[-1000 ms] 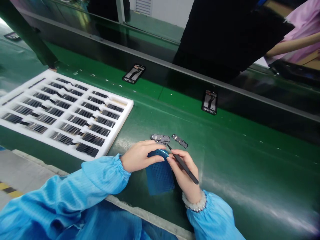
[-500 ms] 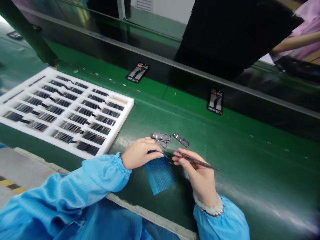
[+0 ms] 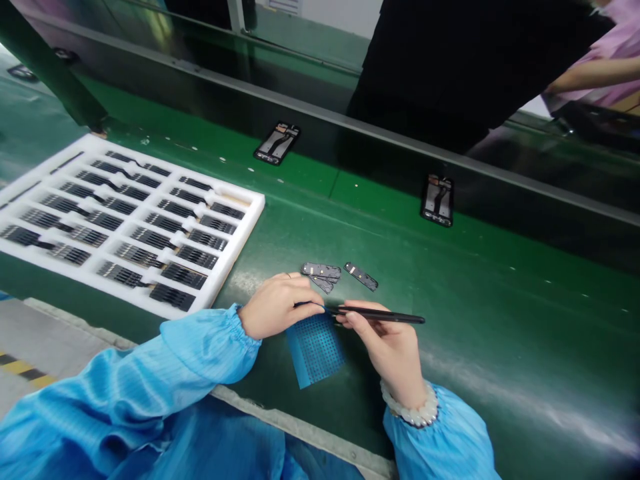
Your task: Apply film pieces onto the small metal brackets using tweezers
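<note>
My left hand (image 3: 279,305) is closed on the upper edge of a blue sheet (image 3: 316,353) covered with rows of small dark dots. Black tweezers (image 3: 393,315) lie between the thumb and fingers of my right hand (image 3: 387,340). Their tips point left and reach the sheet's top edge beside my left thumb; whether they pinch anything is too small to tell. Just beyond my hands, several slim black phone parts (image 3: 323,271) overlap in a small pile, with a single similar part (image 3: 361,276) lying to their right.
At left, a white foam tray (image 3: 240,257) holds rows of dark flat parts with ribbon cables. Two phone frames (image 3: 278,143) (image 3: 437,200) lie on the bright green strip (image 3: 345,190) at the back. Beyond the ledge at upper right, another person's arm (image 3: 595,72) shows.
My right hand has moved slightly left, bringing the tweezers flatter and their tips to the sheet's top edge. My left hand keeps its hold on the sheet. The view has shifted a little.
</note>
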### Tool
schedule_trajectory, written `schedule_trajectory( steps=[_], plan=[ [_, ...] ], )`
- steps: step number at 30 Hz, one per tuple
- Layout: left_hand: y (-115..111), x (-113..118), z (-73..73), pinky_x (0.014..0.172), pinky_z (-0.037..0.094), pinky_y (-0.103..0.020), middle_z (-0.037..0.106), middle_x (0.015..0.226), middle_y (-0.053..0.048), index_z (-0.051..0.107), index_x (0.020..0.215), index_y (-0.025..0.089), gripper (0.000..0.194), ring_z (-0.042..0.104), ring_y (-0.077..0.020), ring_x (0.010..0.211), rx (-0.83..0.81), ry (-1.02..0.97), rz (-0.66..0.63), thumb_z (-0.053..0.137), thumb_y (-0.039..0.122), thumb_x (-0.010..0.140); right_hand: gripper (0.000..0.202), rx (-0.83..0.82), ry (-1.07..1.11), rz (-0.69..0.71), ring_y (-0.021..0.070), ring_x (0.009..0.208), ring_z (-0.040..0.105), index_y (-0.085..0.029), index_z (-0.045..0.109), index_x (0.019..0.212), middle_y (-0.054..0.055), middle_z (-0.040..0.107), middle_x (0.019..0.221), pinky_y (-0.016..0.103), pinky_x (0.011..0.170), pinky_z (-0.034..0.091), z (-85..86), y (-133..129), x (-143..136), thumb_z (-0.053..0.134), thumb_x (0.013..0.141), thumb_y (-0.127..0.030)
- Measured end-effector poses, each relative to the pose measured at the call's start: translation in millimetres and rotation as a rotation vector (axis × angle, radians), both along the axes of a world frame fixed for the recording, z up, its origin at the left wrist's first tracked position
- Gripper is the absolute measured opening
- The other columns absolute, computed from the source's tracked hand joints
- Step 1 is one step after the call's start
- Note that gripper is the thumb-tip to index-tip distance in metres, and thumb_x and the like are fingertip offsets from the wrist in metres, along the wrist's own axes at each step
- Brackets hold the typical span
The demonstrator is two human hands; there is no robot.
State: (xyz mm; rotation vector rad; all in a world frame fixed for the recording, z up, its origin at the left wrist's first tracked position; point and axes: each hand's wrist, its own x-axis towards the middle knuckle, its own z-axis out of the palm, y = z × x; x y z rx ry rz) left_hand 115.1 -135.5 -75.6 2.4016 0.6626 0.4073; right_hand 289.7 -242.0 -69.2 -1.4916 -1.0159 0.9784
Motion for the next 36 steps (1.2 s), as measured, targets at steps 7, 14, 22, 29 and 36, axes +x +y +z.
schedule_trajectory(
  steps=[7, 14, 22, 29, 36],
  plan=[
    [-0.2, 0.0, 1.9, 0.069, 0.033, -0.025, 0.062, 0.073, 0.002, 0.069, 0.086, 0.024, 0.018, 0.055, -0.0121, 0.074, 0.013, 0.042, -0.015, 0.054, 0.035, 0.089, 0.015, 0.015, -0.020, 0.024, 0.0191, 0.067, 0.071, -0.020, 0.069, 0.089, 0.004, 0.074, 0.075, 0.031, 0.066, 0.061, -0.9, -0.3, 0.2, 0.067, 0.078, -0.029],
    [0.5, -0.5, 1.9, 0.068, 0.030, -0.025, 0.062, 0.073, 0.003, 0.068, 0.086, 0.025, 0.020, 0.054, -0.0118, 0.075, 0.006, 0.064, -0.019, 0.053, 0.036, 0.089, 0.014, 0.018, -0.041, 0.009, 0.0188, 0.065, 0.071, -0.019, 0.069, 0.087, 0.003, 0.074, 0.072, 0.031, 0.065, 0.061, 1.7, -0.5, 1.0, 0.067, 0.078, -0.029],
    [-0.2, -0.2, 1.7, 0.066, 0.028, -0.026, 0.061, 0.072, 0.003, 0.068, 0.086, 0.024, 0.021, 0.053, -0.0117, 0.074, 0.029, 0.064, -0.023, 0.052, 0.036, 0.090, 0.017, -0.007, 0.001, -0.005, 0.0201, 0.070, 0.071, -0.019, 0.070, 0.088, 0.005, 0.074, 0.078, 0.033, 0.069, 0.061, 0.4, -0.2, 0.8, 0.069, 0.076, -0.030],
    [0.1, 0.1, 3.6, 0.065, 0.027, -0.027, 0.060, 0.070, 0.002, 0.068, 0.085, 0.024, 0.023, 0.051, -0.0116, 0.071, 0.068, 0.056, -0.044, 0.049, 0.035, 0.091, 0.013, 0.012, -0.018, 0.028, 0.0190, 0.068, 0.071, -0.020, 0.070, 0.088, 0.004, 0.074, 0.076, 0.032, 0.068, 0.062, 1.2, 0.1, 0.5, 0.067, 0.077, -0.028],
    [-0.2, -0.1, 3.8, 0.065, 0.027, -0.027, 0.059, 0.068, 0.002, 0.068, 0.084, 0.023, 0.029, 0.050, -0.0111, 0.070, 0.075, 0.056, -0.047, 0.045, 0.037, 0.093, 0.015, 0.014, -0.059, 0.039, 0.0197, 0.068, 0.071, -0.019, 0.070, 0.088, 0.005, 0.074, 0.077, 0.033, 0.067, 0.062, 0.4, -0.2, 1.0, 0.066, 0.078, -0.030]
  ],
)
